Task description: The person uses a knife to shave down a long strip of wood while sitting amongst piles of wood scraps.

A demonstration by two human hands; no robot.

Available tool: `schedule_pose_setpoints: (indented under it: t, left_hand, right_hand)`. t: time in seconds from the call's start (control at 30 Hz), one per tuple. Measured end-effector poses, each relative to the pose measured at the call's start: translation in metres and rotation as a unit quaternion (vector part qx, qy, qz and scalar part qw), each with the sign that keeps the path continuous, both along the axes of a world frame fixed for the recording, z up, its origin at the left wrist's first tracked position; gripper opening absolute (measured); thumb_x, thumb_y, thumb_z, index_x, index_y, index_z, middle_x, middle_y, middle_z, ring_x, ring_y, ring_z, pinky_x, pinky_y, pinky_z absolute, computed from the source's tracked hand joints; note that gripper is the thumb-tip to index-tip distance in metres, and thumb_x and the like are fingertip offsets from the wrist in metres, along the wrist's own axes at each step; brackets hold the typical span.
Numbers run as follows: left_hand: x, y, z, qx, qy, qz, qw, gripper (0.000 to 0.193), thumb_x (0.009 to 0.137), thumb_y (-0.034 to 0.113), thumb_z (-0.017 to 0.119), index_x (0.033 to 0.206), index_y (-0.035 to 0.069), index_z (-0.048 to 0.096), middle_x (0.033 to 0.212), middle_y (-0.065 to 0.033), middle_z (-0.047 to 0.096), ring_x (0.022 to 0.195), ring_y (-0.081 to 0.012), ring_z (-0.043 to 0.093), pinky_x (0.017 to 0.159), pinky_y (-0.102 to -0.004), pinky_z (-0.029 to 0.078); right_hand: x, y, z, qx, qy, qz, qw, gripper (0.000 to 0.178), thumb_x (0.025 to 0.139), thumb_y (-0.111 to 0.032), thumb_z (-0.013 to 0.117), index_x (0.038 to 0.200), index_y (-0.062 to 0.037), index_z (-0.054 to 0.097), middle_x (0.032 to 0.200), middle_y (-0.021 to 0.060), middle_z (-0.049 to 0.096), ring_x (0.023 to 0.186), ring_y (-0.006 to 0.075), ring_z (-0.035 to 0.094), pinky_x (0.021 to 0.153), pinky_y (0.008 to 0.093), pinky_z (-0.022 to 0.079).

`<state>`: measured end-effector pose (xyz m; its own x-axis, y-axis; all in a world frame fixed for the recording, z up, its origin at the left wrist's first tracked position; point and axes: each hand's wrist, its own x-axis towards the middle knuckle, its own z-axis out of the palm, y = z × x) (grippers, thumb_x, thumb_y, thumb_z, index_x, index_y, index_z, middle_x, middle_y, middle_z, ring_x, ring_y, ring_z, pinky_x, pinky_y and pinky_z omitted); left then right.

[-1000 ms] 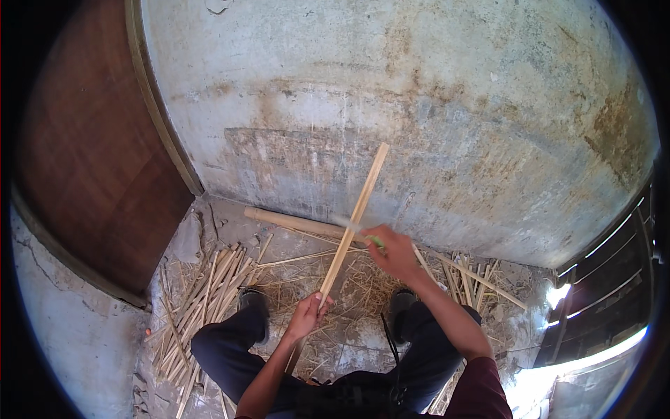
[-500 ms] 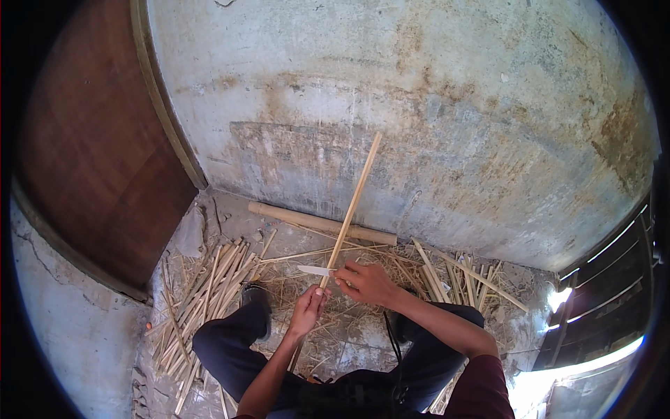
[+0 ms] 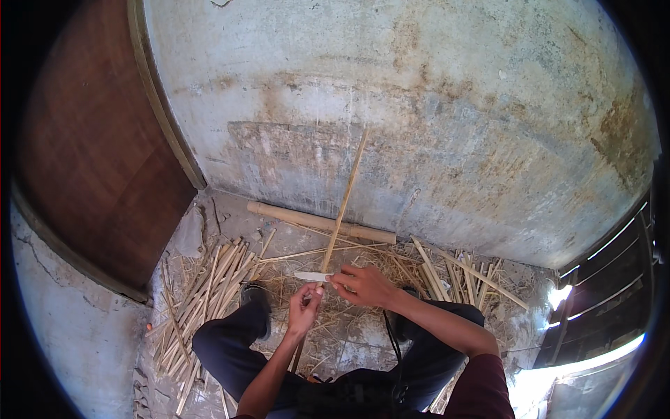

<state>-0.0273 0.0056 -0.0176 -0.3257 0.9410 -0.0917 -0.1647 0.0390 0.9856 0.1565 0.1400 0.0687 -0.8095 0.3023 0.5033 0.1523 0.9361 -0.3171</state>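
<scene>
A long bamboo strip slants up and away from me in front of the wall. My left hand is closed around its near end. Just above that grip, a knife with a pale, broad blade lies across the strip, its tip pointing left. My right hand holds the knife from the right side; its fingers hide the handle. Both hands are close together between my knees. The strip's lower end is partly covered by the left fingers.
Piles of split bamboo strips lie at left and right. A thick bamboo pole rests along the base of the stained wall. Shavings litter the floor. A brown door stands at left, a clear plastic bag near it.
The strip has tilted slightly left and turned, showing a narrower face. The knife blade now shows more of its flat side, and both hands have shifted slightly left.
</scene>
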Motion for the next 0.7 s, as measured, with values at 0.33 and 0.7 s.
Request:
schedule_pose_setpoints:
  t: [0.33,0.7]
  left_hand:
    - [0.004,-0.007,0.008,0.011,-0.039,0.012,0.999,0.023,0.108,0.022,0.068,0.119,0.003,0.072,0.076,0.0062,0.057,0.051,-0.0016,0.044,0.044,-0.0235,0.030]
    - [0.006,-0.010,0.014,0.017,-0.030,-0.005,0.999,0.029,0.109,0.022,0.066,0.128,0.003,0.074,0.071,0.0056,0.054,0.048,-0.0021,0.040,0.043,-0.0239,0.028]
  right_hand:
    - [0.003,0.004,-0.001,-0.050,0.020,0.032,0.998,0.014,0.094,-0.017,0.072,0.108,-0.0147,0.074,0.082,0.0037,0.061,0.058,0.0264,0.064,0.048,0.0411,0.049]
    - [0.004,0.008,-0.001,0.037,0.065,0.023,0.997,0.015,0.089,-0.015,0.077,0.104,-0.0186,0.077,0.078,-0.0020,0.061,0.052,0.0189,0.059,0.042,0.0352,0.043]
